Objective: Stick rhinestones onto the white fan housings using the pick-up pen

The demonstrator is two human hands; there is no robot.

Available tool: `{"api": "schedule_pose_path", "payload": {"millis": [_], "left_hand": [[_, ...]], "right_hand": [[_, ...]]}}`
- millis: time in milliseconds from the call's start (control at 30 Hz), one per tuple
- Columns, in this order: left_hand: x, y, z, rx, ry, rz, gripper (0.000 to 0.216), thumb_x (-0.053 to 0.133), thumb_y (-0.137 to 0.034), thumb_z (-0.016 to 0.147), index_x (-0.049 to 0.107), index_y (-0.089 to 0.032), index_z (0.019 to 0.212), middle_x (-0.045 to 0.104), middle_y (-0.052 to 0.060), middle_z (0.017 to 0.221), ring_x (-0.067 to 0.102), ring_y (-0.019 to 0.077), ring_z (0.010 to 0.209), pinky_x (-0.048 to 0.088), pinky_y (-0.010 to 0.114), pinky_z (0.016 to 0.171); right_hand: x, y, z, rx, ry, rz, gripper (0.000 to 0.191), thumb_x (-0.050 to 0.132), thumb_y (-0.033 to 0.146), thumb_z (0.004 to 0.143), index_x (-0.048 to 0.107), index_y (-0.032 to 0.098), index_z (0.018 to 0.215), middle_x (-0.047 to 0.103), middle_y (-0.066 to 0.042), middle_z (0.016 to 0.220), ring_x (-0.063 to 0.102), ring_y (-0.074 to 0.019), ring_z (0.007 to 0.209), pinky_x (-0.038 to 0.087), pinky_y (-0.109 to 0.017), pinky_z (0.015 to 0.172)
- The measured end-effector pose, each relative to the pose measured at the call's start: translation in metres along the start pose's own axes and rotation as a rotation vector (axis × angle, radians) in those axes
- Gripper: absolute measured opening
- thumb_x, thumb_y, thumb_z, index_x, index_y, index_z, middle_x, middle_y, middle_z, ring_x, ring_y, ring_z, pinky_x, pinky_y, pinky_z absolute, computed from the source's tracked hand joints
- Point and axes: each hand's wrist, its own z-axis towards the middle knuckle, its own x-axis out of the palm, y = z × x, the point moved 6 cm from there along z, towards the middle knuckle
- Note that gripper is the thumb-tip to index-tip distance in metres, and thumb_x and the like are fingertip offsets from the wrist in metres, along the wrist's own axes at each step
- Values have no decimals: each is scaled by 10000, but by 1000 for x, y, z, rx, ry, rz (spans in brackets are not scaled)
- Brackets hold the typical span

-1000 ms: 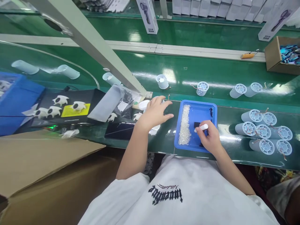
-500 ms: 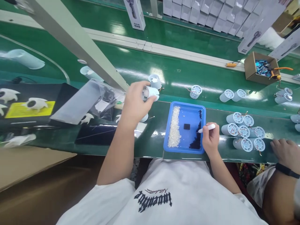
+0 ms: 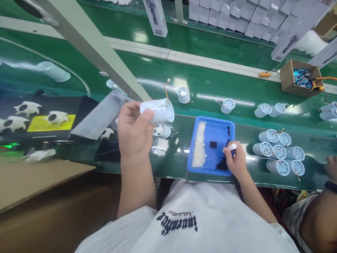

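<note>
My left hand is wrapped round a light-blue plastic cylinder, raised above the bench and lying nearly sideways. Its open end faces right, and a thin wire with a white connector sticks up from it. Closed fingers of my right hand grip a white pen-like tool over the right side of a blue tray; the tool's lower end is hidden. Small white pieces line the tray's left side, black pieces its right. A black square block sits between them.
Another cylinder stands just below the held one, and one more behind. Several wired cylinders cluster right of the tray. A slanting metal post rises at left. A co-worker's hand rests at the right edge.
My left hand has drawn the cylinder left and turned it, so its open end and upright wire now show. My right hand stays at the tray, with the tool tilted more upright.
</note>
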Motion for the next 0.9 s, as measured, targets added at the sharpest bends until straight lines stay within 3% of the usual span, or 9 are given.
{"api": "schedule_pose_path", "payload": {"millis": [133, 233, 433, 567, 900], "left_hand": [[3, 20, -7, -242, -71, -161, 235, 771, -293, 645, 603, -172, 757, 692, 40, 836, 655, 160, 832, 567, 273, 725], [8, 35, -16, -369, -126, -213, 163, 737, -270, 682, 630, -163, 744, 695, 33, 845, 654, 141, 842, 563, 234, 721], [25, 61, -40, -487, 55, -150, 346, 860, -375, 586, 650, -155, 752, 677, 4, 792, 621, 103, 739, 541, 213, 689], [39, 66, -54, -518, 160, -88, 400, 841, -458, 613, 661, -163, 814, 680, 13, 807, 630, 127, 748, 543, 253, 706], [54, 61, -66, -490, 246, -43, 456, 814, -554, 620, 646, -169, 798, 653, 0, 740, 601, 124, 686, 518, 262, 670]], "right_hand": [[9, 8, 17, -25, 38, 46, 44, 513, 268, 936, 528, 227, 929, 606, -17, 800, 597, -161, 697, 486, -288, 623], [23, 17, 26, -21, 128, 99, 56, 524, 274, 934, 546, 224, 923, 622, -13, 792, 600, -150, 659, 503, -282, 603], [5, 42, 25, 18, -175, 422, 103, 548, 257, 946, 551, 237, 1046, 614, -52, 955, 672, -187, 842, 594, -343, 674], [-3, 54, 23, 48, -220, 579, 118, 563, 260, 945, 543, 254, 1062, 587, -53, 998, 672, -182, 838, 616, -352, 631], [-4, 53, 19, 10, -178, 577, 178, 561, 185, 937, 554, 264, 1097, 578, -54, 1026, 681, -187, 885, 610, -351, 677]]}}
